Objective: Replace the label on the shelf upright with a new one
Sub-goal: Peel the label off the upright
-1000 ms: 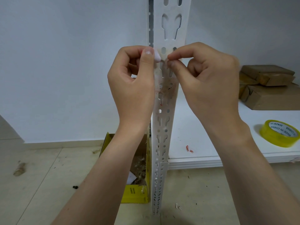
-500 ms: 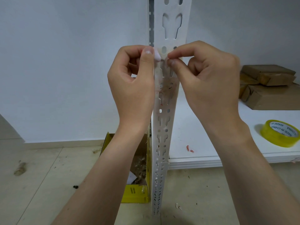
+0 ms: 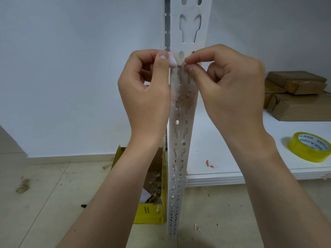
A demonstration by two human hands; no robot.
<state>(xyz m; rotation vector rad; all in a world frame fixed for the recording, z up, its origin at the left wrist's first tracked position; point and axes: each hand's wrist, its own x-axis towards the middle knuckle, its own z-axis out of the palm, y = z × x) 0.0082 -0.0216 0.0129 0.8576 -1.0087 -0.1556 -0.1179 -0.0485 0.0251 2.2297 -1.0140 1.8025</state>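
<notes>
Where both hands meet, white shelf upright point(image 3: 180, 140) stands vertical between them. Left hand point(image 3: 145, 90) curled, thumb pinching upright's left edge. Right hand point(image 3: 231, 90) pinches top edge of translucent label point(image 3: 187, 92); label runs down upright face just below fingers point(image 3: 197, 58).

Looked like a storeroom or packing room. Had a slotted white metal shelf upright point(image 3: 180, 140) of the bolt-free racking sort, carrying a low white shelf point(image 3: 223, 140). Kept brown paper-wrapped parcels point(image 3: 295, 97) stacked at the back of that shelf and a roll of yellowish packing tape point(image 3: 309, 146) near its front edge. Showed a bare pale wall point(image 3: 71, 68) and a scuffed tiled floor point(image 3: 44, 194) strewn with scraps, with an open yellow carton point(image 3: 148, 213) of paper scraps standing beside the upright's foot.
</notes>
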